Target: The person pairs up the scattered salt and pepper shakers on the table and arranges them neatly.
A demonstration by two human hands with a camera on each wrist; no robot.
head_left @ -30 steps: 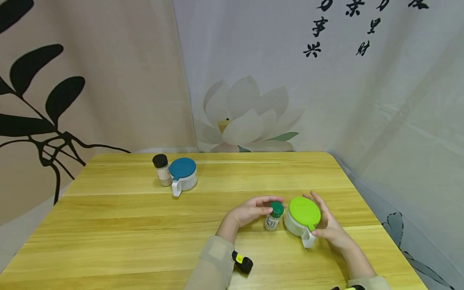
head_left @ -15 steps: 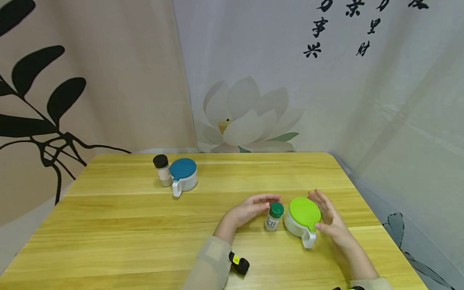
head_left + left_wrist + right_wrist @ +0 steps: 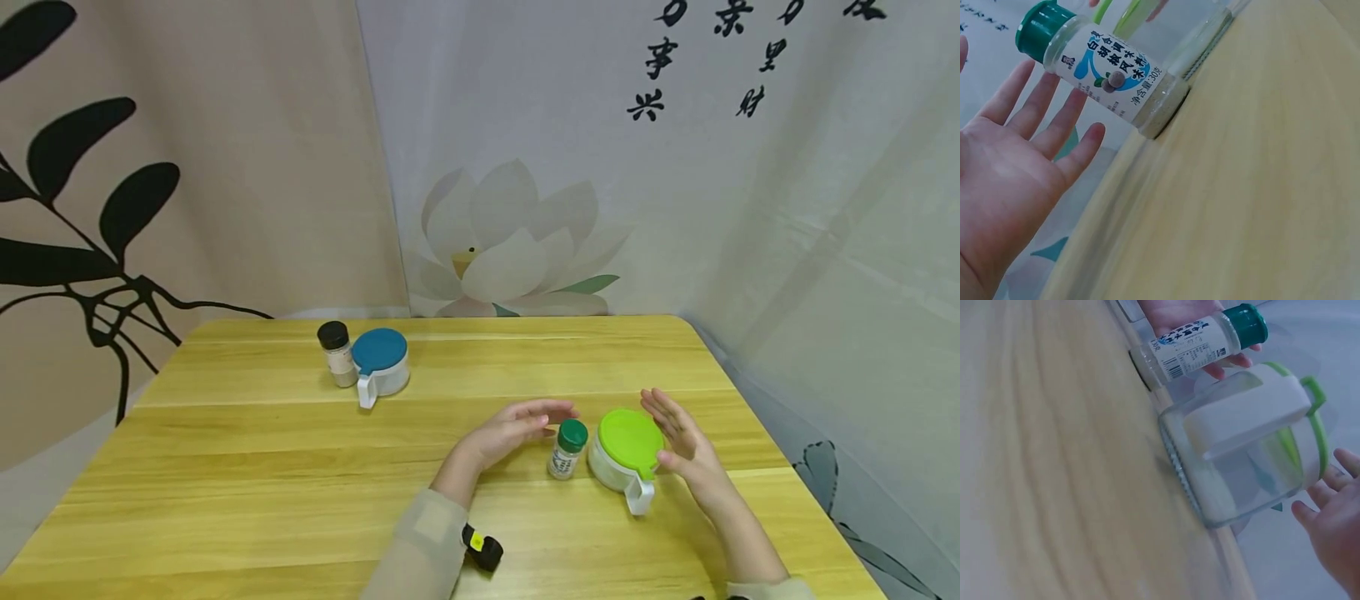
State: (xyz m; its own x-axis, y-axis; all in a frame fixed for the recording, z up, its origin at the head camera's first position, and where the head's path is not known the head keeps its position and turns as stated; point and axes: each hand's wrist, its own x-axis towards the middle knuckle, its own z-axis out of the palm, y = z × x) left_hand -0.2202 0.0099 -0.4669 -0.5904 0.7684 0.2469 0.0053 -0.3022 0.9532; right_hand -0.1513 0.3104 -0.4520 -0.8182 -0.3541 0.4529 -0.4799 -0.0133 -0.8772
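Observation:
A small spice bottle (image 3: 567, 450) with a green cap and a white label stands upright on the table. Just right of it is a clear seasoning jar (image 3: 628, 454) with a lime-green lid and a white handle toward the front. My left hand (image 3: 513, 433) is beside the bottle on its left, fingers spread and relaxed; in the left wrist view the palm (image 3: 1013, 169) faces the bottle and holds nothing. At the jar's right side my right hand (image 3: 690, 454) has its fingers extended, the thumb close to the lid. The right wrist view shows a little white content low in the jar (image 3: 1216, 494).
At the back left of the wooden table (image 3: 262, 467) stand a black-capped spice bottle (image 3: 339, 358) and a blue-lidded seasoning jar (image 3: 382, 362), side by side. A printed cloth (image 3: 495, 100) hangs behind the table's far edge.
The left hand has let go of the green-capped bottle and drawn back left. The right hand has loosened from the jar and moved slightly right. Bottle and jar stay put.

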